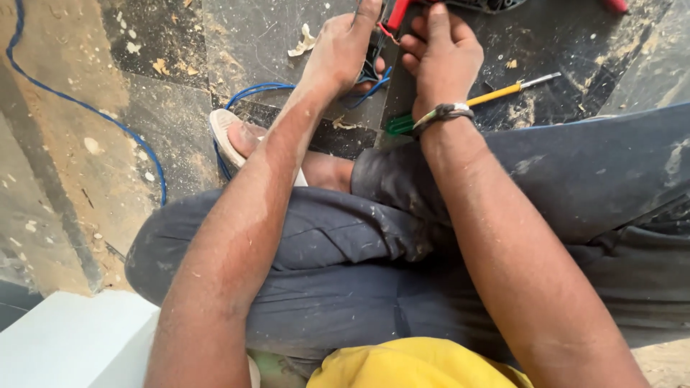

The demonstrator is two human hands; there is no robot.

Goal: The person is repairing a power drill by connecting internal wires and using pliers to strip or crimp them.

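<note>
My left hand (343, 44) reaches forward at the top of the view, its fingers closed around a small dark part with blue wire (374, 85) looping out under it. My right hand (440, 49) sits right beside it, fingers curled on a red-handled tool (396, 14) whose end runs out of the frame. Both hands touch at the same spot, and what they hold there is mostly hidden. A braided band (444, 113) circles my right wrist.
A screwdriver with a yellow shaft and green handle (471, 100) lies on the dusty dark floor by my right wrist. A long blue cable (86, 108) runs across the floor at left. My crossed legs in dark trousers (345, 244) and a sandalled foot (233, 136) fill the middle.
</note>
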